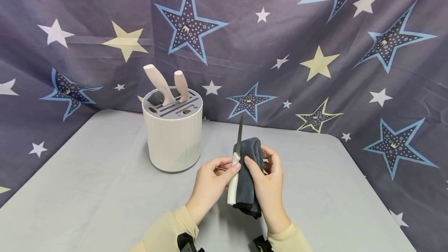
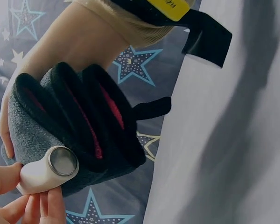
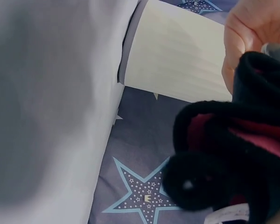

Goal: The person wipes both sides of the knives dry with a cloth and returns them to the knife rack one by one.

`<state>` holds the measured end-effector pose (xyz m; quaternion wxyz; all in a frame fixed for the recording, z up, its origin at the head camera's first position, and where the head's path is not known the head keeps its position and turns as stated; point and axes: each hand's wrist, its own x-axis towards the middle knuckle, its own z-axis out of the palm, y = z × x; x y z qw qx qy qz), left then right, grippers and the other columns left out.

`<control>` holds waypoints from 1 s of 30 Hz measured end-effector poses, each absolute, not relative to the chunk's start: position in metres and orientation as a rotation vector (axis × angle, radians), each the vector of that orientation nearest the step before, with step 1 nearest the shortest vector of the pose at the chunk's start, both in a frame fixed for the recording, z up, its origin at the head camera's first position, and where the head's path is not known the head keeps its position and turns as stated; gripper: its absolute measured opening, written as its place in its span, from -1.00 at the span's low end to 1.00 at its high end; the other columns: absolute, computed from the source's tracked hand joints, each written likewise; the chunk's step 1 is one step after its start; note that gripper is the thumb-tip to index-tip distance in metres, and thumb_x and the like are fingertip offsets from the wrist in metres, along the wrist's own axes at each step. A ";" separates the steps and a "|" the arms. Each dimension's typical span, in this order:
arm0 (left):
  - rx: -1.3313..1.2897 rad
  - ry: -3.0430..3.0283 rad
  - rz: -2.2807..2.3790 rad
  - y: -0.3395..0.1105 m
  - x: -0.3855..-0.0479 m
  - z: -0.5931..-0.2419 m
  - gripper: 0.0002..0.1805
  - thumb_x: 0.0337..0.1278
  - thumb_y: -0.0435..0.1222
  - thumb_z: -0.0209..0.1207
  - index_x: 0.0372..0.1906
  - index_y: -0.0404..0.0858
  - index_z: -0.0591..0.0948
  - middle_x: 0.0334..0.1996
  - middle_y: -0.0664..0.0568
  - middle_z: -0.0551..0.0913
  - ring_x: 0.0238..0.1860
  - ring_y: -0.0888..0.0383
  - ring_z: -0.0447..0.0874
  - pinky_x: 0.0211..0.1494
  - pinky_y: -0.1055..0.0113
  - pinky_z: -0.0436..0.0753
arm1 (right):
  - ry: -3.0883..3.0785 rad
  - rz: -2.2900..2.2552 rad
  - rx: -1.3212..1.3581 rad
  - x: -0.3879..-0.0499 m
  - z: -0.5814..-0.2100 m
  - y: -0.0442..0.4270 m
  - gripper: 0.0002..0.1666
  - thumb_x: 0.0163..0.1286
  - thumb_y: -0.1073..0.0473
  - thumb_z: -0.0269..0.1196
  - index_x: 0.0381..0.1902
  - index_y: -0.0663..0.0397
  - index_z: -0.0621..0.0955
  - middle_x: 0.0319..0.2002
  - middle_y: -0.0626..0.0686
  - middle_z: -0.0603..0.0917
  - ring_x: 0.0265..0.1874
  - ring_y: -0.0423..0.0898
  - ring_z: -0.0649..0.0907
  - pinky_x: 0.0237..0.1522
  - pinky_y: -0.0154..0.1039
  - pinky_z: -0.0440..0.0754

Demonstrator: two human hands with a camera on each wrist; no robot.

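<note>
A kitchen knife with a white handle [image 1: 232,186] and a narrow dark blade [image 1: 239,135] points up and away from me. My left hand [image 1: 211,178] pinches the handle between thumb and fingers. In my right hand [image 1: 271,182] is a folded dark grey cloth [image 1: 247,182], gripped with the thumb on its near face and the fingers behind it. The cloth lies right beside the knife's handle and lower blade. The left wrist view shows the handle's round metal end cap [image 2: 64,161] and the cloth's black-edged folds [image 2: 84,112] with red inside.
A white ribbed knife block [image 1: 173,143] stands on the grey-covered table [image 1: 87,182], left of my hands. Two pale pink-handled knives [image 1: 158,83] stick up from its slotted grey top. Behind the table hangs a star-patterned curtain [image 1: 245,49].
</note>
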<state>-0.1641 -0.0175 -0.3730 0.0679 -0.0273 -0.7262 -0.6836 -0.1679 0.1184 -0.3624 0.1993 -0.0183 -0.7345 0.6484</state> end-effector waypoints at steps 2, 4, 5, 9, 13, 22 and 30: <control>-0.083 -2.188 -2.056 -0.018 -0.165 -0.372 -0.62 0.14 -0.20 0.36 -0.01 -0.35 0.69 -0.23 -0.14 0.71 -0.38 0.24 0.66 -0.42 0.18 0.71 | -2.058 1.814 -0.046 -0.167 -0.363 0.118 -0.49 0.26 0.22 0.37 0.17 0.08 0.52 -0.14 0.04 0.56 -0.44 -0.24 0.60 -0.44 -0.32 0.65; -0.087 -2.187 -2.050 -0.019 -0.167 -0.372 -0.63 0.15 -0.21 0.36 -0.01 -0.35 0.69 -0.23 -0.15 0.71 -0.38 0.24 0.66 -0.42 0.18 0.71 | -2.060 1.821 -0.041 -0.166 -0.365 0.118 -0.49 0.26 0.22 0.37 0.17 0.08 0.51 -0.15 0.04 0.56 -0.44 -0.24 0.61 -0.44 -0.32 0.65; -0.088 -2.190 -2.045 -0.019 -0.168 -0.371 -0.63 0.15 -0.21 0.36 -0.01 -0.35 0.69 -0.24 -0.15 0.71 -0.39 0.24 0.66 -0.43 0.20 0.71 | -2.062 1.822 -0.039 -0.166 -0.365 0.118 -0.49 0.26 0.22 0.37 0.16 0.08 0.51 -0.15 0.04 0.56 -0.44 -0.24 0.61 -0.44 -0.31 0.65; -0.096 -2.204 -2.018 -0.021 -0.171 -0.372 -0.65 0.17 -0.21 0.34 -0.02 -0.35 0.69 -0.24 -0.15 0.71 -0.39 0.23 0.64 -0.46 0.32 0.68 | -2.078 1.829 -0.024 -0.164 -0.367 0.117 -0.49 0.25 0.23 0.37 0.14 0.10 0.51 -0.15 0.04 0.54 -0.44 -0.23 0.61 -0.45 -0.31 0.65; -0.094 -2.205 -2.016 -0.023 -0.173 -0.374 -0.65 0.19 -0.24 0.33 -0.01 -0.38 0.68 -0.23 -0.17 0.70 -0.39 0.24 0.64 -0.46 0.34 0.67 | -2.107 1.845 -0.002 -0.162 -0.369 0.116 -0.49 0.24 0.24 0.38 0.12 0.12 0.49 -0.16 0.07 0.53 -0.46 -0.22 0.61 -0.49 -0.29 0.65; -0.072 -2.204 -2.055 -0.024 -0.171 -0.376 -0.65 0.20 -0.26 0.31 0.00 -0.41 0.66 -0.22 -0.18 0.68 -0.38 0.22 0.65 -0.45 0.33 0.68 | -2.141 1.867 0.013 -0.162 -0.372 0.115 -0.51 0.25 0.25 0.36 0.12 0.10 0.47 -0.16 0.08 0.53 -0.48 -0.21 0.63 -0.51 -0.25 0.66; -0.083 -2.201 -2.104 -0.021 -0.164 -0.381 -0.62 0.20 -0.24 0.32 0.01 -0.42 0.66 -0.21 -0.19 0.69 -0.38 0.20 0.68 -0.45 0.34 0.69 | -2.150 1.860 -0.010 -0.167 -0.373 0.118 -0.50 0.29 0.19 0.35 0.15 0.09 0.47 -0.12 0.09 0.53 -0.48 -0.22 0.62 -0.52 -0.25 0.65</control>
